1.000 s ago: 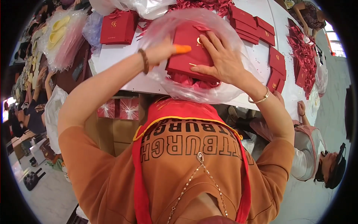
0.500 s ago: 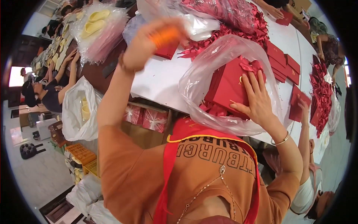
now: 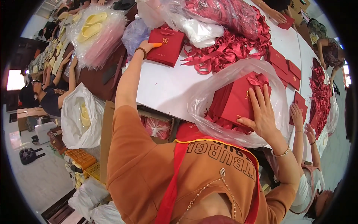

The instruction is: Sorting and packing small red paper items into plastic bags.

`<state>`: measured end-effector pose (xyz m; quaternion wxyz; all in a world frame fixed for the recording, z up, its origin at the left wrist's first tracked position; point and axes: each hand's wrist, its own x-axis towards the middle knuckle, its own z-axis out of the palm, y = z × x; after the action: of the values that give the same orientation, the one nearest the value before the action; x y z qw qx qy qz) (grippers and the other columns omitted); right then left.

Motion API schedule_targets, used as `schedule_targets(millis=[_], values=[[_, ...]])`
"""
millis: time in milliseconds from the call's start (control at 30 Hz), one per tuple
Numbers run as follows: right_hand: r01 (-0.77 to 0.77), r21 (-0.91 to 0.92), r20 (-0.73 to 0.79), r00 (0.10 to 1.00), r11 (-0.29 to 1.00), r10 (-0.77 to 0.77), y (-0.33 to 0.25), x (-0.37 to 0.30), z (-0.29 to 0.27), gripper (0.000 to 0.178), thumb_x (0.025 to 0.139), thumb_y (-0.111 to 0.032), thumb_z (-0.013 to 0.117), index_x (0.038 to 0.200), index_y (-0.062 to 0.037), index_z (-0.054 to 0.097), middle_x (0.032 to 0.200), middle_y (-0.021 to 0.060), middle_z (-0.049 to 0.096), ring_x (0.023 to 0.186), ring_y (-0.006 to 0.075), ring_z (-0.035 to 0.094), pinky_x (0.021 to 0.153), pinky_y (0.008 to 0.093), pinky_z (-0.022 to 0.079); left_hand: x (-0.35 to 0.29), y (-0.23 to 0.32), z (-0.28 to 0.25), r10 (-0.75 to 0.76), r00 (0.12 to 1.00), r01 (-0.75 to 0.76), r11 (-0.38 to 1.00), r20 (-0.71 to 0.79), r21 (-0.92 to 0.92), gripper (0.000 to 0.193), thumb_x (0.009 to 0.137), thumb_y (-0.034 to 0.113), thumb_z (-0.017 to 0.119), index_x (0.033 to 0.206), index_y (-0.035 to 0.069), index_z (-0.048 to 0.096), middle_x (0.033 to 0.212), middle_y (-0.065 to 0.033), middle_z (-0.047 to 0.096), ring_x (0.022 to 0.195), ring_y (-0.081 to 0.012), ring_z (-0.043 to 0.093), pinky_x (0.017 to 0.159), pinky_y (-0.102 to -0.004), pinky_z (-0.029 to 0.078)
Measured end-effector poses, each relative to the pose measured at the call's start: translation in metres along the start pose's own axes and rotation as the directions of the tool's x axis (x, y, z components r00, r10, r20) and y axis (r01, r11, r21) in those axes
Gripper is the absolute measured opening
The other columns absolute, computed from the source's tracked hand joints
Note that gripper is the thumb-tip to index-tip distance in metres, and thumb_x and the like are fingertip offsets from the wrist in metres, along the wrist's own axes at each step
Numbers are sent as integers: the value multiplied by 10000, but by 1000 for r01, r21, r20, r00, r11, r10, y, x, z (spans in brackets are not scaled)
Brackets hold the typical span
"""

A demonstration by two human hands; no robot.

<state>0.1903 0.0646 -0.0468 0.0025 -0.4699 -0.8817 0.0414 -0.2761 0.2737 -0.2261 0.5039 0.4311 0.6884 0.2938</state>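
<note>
A gold monogram (image 3: 165,41) over tiny, unreadable print (image 3: 158,55) marks the red rectangular paper bag (image 3: 172,50) at centre-left; another, partly hidden by the right hand (image 3: 264,116), marks the red paper bag (image 3: 234,102) in clear plastic (image 3: 201,93). Stacked red bags (image 3: 279,65) bear gold marks (image 3: 294,78). Dark block capitals (image 3: 212,149) cross the brown T-shirt (image 3: 145,179).

Resembled a packing workshop (with co-workers (image 3: 51,102)): held a white table (image 3: 160,89), glossy red ribbons (image 3: 223,50), a translucent plastic bag (image 3: 200,100).

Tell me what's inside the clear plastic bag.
The clear plastic bag holds stacked red gift bags with red ribbon, the right hand spread on the top one. The lower ones' faces and the plastic bag's bottom are covered.
</note>
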Motion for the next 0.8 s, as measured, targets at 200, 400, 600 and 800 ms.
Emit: schedule_targets(millis=[200, 400, 600, 800], values=[[1, 10, 14, 1000, 1000, -1, 0, 3, 1, 911, 695, -603, 516, 1316, 9, 253, 1352, 218, 226, 1283, 401, 119, 1026, 452, 195, 22, -6, -5, -68, 989, 76, 996, 131, -55, 451, 675, 193, 723, 1036, -8, 543, 940, -126, 619, 798, -189, 621, 704, -293, 505], [6, 10, 13, 1000, 1000, -6, -1, 2, 1, 912, 704, -605, 501, 1321, 13, 238, 1356, 218, 217, 1288, 399, 104, 1028, 458, 183, 20, 1, 3, -90, 988, 95, 995, 129, -34, 584, 606, 211, 763, 1069, -46, 517, 950, -139, 613, 831, -210, 608, 712, -287, 496], [7, 3, 11, 1000, 1000, -7, 0, 2, 3, 920, 702, -608, 501, 1319, 21, 236, 1361, 218, 206, 1288, 398, 98, 1028, 457, 183, -4, 2, 13, -143, 973, 177, 967, 180, -186, 507, 626, 173, 756, 1038, -24, 535, 947, -130, 614, 790, -205, 625, 705, -274, 517], [8, 8, 12, 1000, 1000, -9, -3, 1, 2, 921, 700, -601, 512, 1317, 25, 236, 1356, 224, 207, 1287, 399, 99, 1025, 457, 184, -16, -5, 21, -200, 926, 323, 857, 320, -402, 385, 719, 114, 666, 1064, 11, 532, 971, -132, 613, 829, -208, 626, 737, -323, 523]])
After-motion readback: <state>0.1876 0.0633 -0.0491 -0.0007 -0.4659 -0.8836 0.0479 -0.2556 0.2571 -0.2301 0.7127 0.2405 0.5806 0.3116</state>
